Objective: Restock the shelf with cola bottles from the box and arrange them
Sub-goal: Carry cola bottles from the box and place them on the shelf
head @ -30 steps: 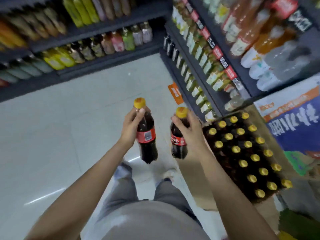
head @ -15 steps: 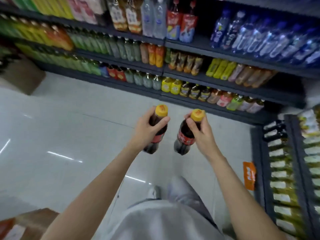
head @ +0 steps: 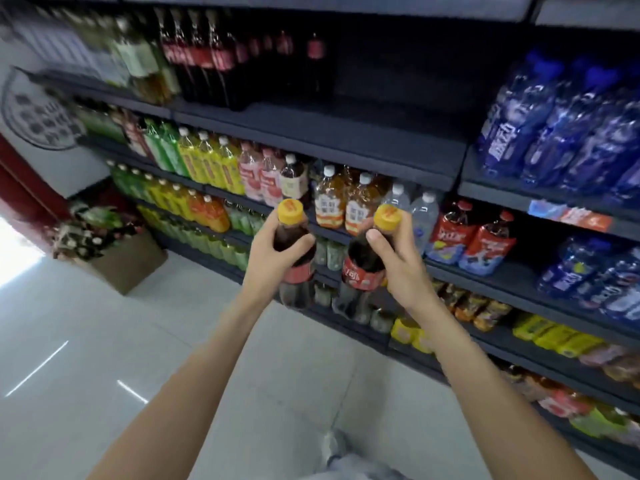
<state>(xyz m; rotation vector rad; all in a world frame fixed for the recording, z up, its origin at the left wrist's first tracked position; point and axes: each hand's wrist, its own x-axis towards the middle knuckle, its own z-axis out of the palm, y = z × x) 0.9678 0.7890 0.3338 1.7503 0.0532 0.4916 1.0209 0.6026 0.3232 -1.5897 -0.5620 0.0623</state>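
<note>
Shelves (head: 311,133) of drinks fill the frame; mid-frame, left hand (head: 273,258) and right hand (head: 398,268) each grip a cola bottle (head: 294,251) by its neck. Carrying step; next likely needs the upper-centre cola row's gap.

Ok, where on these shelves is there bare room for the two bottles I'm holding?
Bare dark upper shelf, right of the red-labelled cola bottles and left of the blue water bottles. The rows below, from the yellow drinks to the amber tea bottles, are packed.
</note>
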